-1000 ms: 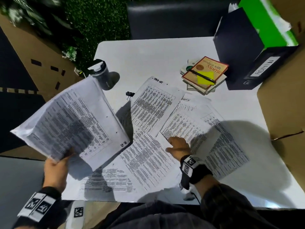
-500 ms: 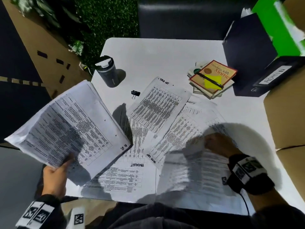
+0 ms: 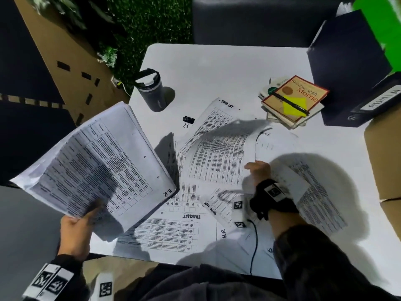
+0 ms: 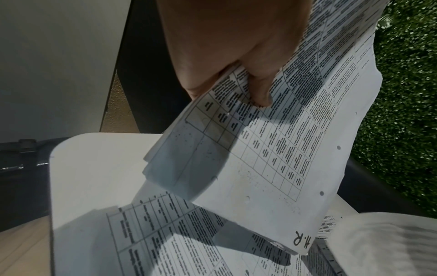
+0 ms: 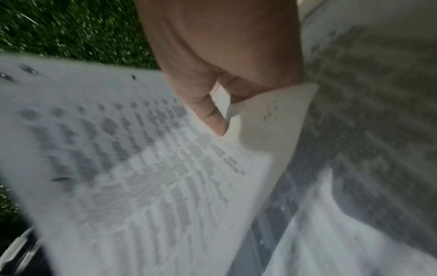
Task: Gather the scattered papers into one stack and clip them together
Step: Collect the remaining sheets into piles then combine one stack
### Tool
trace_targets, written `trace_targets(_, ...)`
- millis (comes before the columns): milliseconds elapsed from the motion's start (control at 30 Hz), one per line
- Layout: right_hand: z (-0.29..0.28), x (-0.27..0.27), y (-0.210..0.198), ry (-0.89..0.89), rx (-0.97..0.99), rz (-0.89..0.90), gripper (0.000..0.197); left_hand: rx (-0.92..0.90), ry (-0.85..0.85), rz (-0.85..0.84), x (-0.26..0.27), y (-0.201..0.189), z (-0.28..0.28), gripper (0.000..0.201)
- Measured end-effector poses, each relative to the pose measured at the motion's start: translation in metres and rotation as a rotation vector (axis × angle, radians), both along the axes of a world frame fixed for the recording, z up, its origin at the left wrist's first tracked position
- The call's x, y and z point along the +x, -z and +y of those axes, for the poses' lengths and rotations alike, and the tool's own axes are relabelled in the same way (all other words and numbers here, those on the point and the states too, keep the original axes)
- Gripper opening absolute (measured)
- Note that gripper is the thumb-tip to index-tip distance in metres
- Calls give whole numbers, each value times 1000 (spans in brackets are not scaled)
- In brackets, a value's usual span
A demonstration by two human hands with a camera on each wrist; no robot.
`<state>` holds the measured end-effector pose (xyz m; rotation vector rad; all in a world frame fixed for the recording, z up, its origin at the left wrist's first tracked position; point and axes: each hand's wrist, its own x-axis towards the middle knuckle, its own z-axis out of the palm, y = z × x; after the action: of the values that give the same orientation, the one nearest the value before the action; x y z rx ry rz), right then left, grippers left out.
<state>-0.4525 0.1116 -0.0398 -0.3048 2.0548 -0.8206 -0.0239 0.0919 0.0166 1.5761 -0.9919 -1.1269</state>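
the left hand (image 3: 74, 232) is nearest, off the near left corner of the table (image 3: 217, 68), thumb curled over a stack of papers (image 3: 95, 161) and fingers hidden beneath it. the stack is held up off the table, tilted, its long axis running from the hand away to the far left, the corner marked "h.r" pointing toward the table's middle. just beyond, over the table's near middle, the right hand (image 3: 258, 170) pinches the edge of a single sheet (image 3: 219, 155) between thumb and fingers; the sheet is lifted and curled, its free end pointing to the far side, and is blurred in both the head and right wrist views. more loose sheets (image 3: 173, 233) lie flat and overlapping on the table under and around both hands, some partly covered by the right arm. a black clip (image 3: 188, 120) lies farther back, just left of the sheets. a dark cup (image 3: 152, 92) stands near the table's far left edge. books (image 3: 293, 98) and a binder (image 3: 351, 68) sit at its far right, the binder cut off by the frame.
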Motion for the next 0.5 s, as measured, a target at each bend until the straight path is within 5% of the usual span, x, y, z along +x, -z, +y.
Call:
trace_targets(33, -4, 9, -6, 12, 12, -2, 22, -4, 23, 10, 2, 1, 1, 31)
trace_targets(67, -9, 14, -2, 21, 20, 20, 19, -2, 31, 10, 6, 0, 1, 32)
trace_targets(133, -18, 25, 3, 19, 52, 75, 68, 32, 47, -27, 14, 0, 1, 27)
trace_targets(200, -24, 30, 18, 51, 109, 44, 94, 44, 57, -26, 19, -3, 1, 24)
trace_targets(300, -28, 46, 17, 35, 180, -53, 80, 47, 68, -36, 25, -6, 0, 27)
trace_targets(500, -36, 55, 4, 115, 83, 174, 52, 87, 83, -38, 49, -4, -10, 23)
